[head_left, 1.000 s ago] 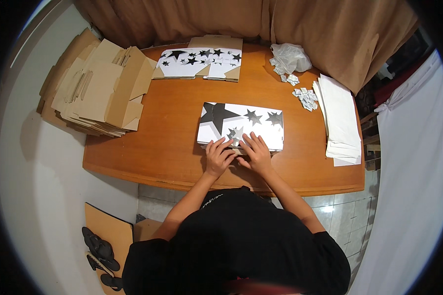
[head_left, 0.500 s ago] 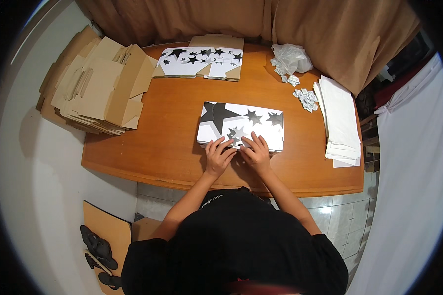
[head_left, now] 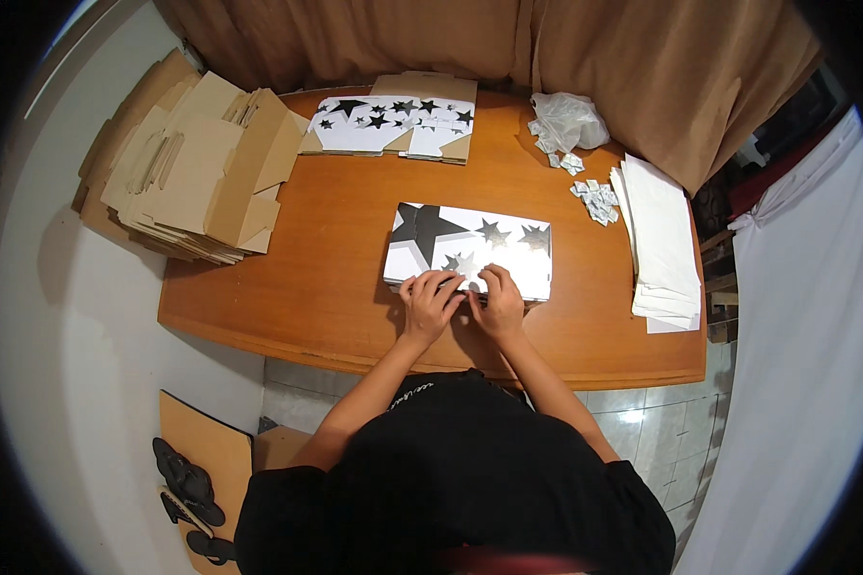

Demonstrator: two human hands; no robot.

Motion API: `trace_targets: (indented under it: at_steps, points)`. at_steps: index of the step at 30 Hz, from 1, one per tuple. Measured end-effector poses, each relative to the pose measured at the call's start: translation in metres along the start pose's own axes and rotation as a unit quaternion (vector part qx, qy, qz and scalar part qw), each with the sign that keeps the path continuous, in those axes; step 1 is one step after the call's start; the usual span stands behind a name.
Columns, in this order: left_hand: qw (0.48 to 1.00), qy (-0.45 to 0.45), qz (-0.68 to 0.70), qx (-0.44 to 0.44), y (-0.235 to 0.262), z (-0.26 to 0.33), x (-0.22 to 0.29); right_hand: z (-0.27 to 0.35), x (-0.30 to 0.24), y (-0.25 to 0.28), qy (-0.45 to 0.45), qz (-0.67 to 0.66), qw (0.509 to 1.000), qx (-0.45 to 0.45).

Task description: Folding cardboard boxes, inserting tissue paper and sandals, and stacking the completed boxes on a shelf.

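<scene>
The left hand (head_left: pixel 424 307) and right hand (head_left: pixel 501 309) have curled fingers touching the box (head_left: pixel 484 240) beneath them, any pinch unclear.

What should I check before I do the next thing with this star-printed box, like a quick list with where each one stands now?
1. Box resting on the table: ok.
2. Left hand at the box's near edge: ok.
3. Right hand at the same edge, beside the left: ok.
4. Near edge fully closed: cannot tell, the fingers cover part of it.
5. Small packets apart from the box: ok, they lie to its right, farther back.
6. White sheets squared up: not ok, their near ends are staggered.
</scene>
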State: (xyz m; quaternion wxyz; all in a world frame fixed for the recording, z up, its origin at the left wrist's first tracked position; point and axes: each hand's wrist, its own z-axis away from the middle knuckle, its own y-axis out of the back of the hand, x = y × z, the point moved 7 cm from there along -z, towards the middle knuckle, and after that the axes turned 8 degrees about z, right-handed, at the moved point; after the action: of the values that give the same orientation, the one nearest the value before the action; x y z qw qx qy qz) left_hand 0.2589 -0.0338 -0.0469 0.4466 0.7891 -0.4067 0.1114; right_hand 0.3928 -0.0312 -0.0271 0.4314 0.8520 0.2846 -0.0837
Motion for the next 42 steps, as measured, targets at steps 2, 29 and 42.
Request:
trace_targets:
  at_steps: [2, 29, 42]
  points:
    - [0.999, 0.001, -0.029, -0.012, -0.002, -0.001, -0.001, -0.009, -0.006, 0.004, -0.009, 0.015, 0.999, -0.027]
    - [0.825, 0.446, 0.307, 0.161, 0.073, 0.096, -0.15, 0.04, 0.015, -0.079, -0.154, -0.389, 0.827, -0.374]
    - [0.614, 0.526, 0.573, 0.132, 0.101, 0.205, -0.043, 0.112, -0.096, -0.077, -0.241, -0.58, 0.63, -0.457]
